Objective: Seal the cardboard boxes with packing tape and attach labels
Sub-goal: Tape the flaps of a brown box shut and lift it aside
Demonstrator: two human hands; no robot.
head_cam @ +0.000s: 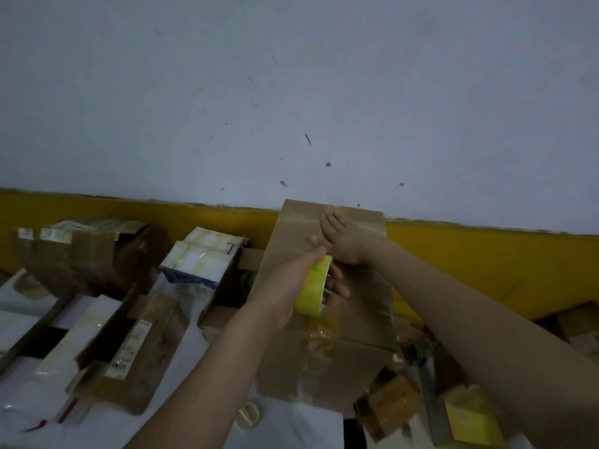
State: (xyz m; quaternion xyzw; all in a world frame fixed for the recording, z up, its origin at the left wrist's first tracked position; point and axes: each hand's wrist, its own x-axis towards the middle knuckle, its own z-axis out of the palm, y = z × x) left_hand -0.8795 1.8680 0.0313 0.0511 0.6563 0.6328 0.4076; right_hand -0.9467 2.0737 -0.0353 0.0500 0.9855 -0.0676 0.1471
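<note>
Pulling tape along the top of the cardboard box (pixel 327 319) at centre, my left hand (pixel 285 286) grips the yellow tape roll (pixel 312 286) while my right hand (pixel 343 238) presses flat on the far end. Sealing looks part done; I see no label on it yet.

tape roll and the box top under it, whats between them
In the head view, a stretch of clear tape runs from the tape roll, gripped by the left hand, down onto the box.

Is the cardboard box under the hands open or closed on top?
Closed: the cardboard box shows flat top flaps under shiny tape.
</note>
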